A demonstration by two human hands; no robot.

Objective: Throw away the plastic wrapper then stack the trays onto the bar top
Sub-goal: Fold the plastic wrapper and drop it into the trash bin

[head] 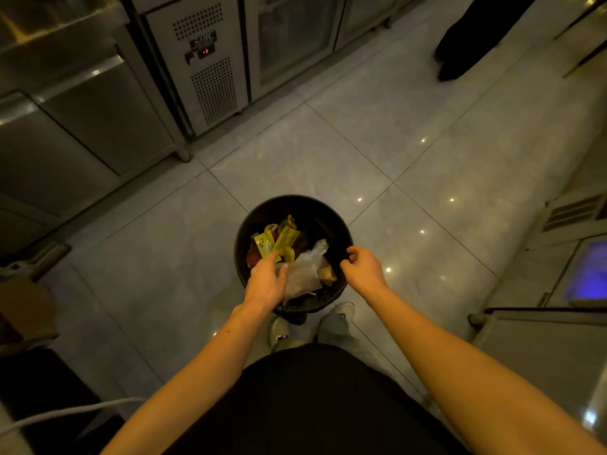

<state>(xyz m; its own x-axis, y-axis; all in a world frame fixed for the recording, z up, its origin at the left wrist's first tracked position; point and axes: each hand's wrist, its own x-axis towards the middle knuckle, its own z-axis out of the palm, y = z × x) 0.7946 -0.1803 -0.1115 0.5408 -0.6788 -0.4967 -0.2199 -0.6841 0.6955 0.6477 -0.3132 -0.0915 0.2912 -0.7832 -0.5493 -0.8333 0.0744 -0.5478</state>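
Observation:
A round black trash bin [262, 211] stands on the tiled floor in front of my feet, holding yellow packets and crumpled paper. My left hand [267, 280] is over the bin's near left side, its thumb and fingers on a clear plastic wrapper [300, 279] that lies across the rubbish. At the bin's right rim my right hand [363, 266] is curled, fingers bent, with nothing visible in it. No trays or bar top are in view.
Steel under-counter fridges [210, 60] line the far left side. Another unit with a blue-lit panel [588, 274] stands at the right. A person's dark trouser legs [466, 44] are at the top right. A white cable [65, 412] runs at lower left.

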